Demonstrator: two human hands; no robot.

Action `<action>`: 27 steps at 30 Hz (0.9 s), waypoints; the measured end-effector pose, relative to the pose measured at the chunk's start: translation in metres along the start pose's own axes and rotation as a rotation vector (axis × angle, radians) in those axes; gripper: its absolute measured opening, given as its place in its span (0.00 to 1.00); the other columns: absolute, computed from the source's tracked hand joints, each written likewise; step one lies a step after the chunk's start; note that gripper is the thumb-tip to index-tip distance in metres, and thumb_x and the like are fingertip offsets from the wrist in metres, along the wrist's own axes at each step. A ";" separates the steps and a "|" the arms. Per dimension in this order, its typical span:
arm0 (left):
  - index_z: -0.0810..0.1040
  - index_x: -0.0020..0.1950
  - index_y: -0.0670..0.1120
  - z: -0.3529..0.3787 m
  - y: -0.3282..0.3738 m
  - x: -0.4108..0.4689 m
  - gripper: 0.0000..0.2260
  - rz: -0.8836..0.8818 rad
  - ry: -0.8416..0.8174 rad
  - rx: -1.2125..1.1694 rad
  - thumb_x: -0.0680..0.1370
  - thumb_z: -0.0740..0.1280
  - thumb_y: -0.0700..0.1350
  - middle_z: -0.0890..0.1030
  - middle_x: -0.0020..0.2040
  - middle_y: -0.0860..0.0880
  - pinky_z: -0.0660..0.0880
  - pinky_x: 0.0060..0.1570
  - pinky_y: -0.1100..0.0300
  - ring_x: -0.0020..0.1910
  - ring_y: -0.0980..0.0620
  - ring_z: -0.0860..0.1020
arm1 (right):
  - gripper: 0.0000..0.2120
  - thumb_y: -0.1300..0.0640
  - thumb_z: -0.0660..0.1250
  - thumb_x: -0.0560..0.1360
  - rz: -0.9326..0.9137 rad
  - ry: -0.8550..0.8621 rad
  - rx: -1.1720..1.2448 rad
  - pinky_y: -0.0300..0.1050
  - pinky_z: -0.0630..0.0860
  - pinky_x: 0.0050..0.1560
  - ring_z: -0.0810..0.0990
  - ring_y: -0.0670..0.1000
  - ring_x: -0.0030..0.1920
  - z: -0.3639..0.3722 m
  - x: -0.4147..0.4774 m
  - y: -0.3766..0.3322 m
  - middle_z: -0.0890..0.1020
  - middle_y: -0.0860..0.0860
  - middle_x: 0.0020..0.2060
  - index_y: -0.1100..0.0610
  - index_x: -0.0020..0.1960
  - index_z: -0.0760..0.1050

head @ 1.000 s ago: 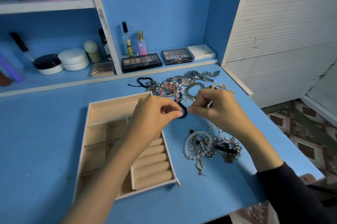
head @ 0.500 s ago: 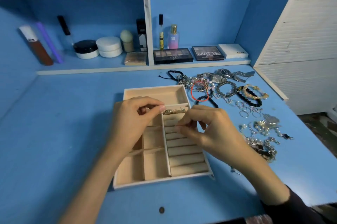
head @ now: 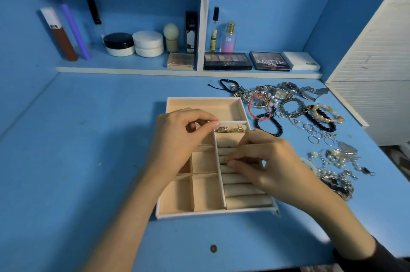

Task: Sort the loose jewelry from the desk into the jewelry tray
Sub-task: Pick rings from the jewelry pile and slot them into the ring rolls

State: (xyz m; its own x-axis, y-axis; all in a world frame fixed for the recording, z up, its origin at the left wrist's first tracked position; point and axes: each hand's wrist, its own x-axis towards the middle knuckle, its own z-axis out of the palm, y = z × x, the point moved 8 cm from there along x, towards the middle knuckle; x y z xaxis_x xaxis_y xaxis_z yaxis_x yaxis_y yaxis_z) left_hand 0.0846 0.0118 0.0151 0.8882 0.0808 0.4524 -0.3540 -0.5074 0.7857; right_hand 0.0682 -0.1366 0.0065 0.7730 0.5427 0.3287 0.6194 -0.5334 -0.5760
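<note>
tray (head: 203, 210) on desk (head: 88, 138), loose jewelry (head: 295, 112) right

Left hand (head: 184, 138) at ten o'clock of right hand (head: 268, 165); both forearms extended, fingertips pinched together.

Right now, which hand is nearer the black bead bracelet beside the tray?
Right. The right hand sits just beside the black bead bracelet; the left hand is farther off, across the tray.

There was only one camera, and it sat on the person's head. It looked forward and down at the blue desk (head: 88, 161), close above the jewelry tray (head: 200, 99). The shelf (head: 133, 69) was at the top of the view, farther away.
</note>
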 end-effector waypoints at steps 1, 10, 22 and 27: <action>0.84 0.42 0.51 0.000 0.000 0.000 0.03 -0.001 -0.003 0.000 0.69 0.74 0.44 0.83 0.36 0.56 0.75 0.36 0.57 0.33 0.50 0.75 | 0.06 0.58 0.68 0.69 0.000 -0.018 0.000 0.30 0.67 0.36 0.72 0.39 0.35 0.000 0.000 -0.001 0.77 0.48 0.35 0.54 0.42 0.83; 0.84 0.43 0.51 0.001 0.002 -0.002 0.04 0.002 -0.022 0.018 0.69 0.73 0.45 0.82 0.36 0.56 0.75 0.36 0.57 0.33 0.52 0.74 | 0.03 0.60 0.68 0.67 0.021 -0.018 -0.015 0.28 0.66 0.37 0.71 0.40 0.35 0.000 0.003 0.004 0.76 0.48 0.32 0.55 0.39 0.80; 0.84 0.43 0.51 0.000 0.004 -0.002 0.04 0.012 -0.019 0.059 0.70 0.73 0.45 0.82 0.37 0.57 0.75 0.36 0.60 0.34 0.52 0.75 | 0.05 0.57 0.67 0.67 0.009 -0.046 -0.097 0.33 0.67 0.35 0.69 0.39 0.34 0.003 0.007 0.001 0.76 0.49 0.32 0.55 0.38 0.82; 0.84 0.41 0.51 0.002 0.008 -0.002 0.03 -0.037 -0.025 0.041 0.70 0.73 0.44 0.81 0.34 0.57 0.73 0.34 0.65 0.33 0.55 0.75 | 0.05 0.54 0.67 0.70 0.086 0.222 -0.015 0.29 0.65 0.36 0.72 0.44 0.35 -0.022 0.007 0.014 0.76 0.48 0.29 0.53 0.43 0.80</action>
State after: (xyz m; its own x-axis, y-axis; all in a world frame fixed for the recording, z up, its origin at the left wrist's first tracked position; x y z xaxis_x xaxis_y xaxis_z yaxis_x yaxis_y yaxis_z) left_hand 0.0807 0.0056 0.0194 0.9075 0.0787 0.4126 -0.3093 -0.5394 0.7832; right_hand 0.0858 -0.1543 0.0171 0.8329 0.3403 0.4364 0.5511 -0.5822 -0.5979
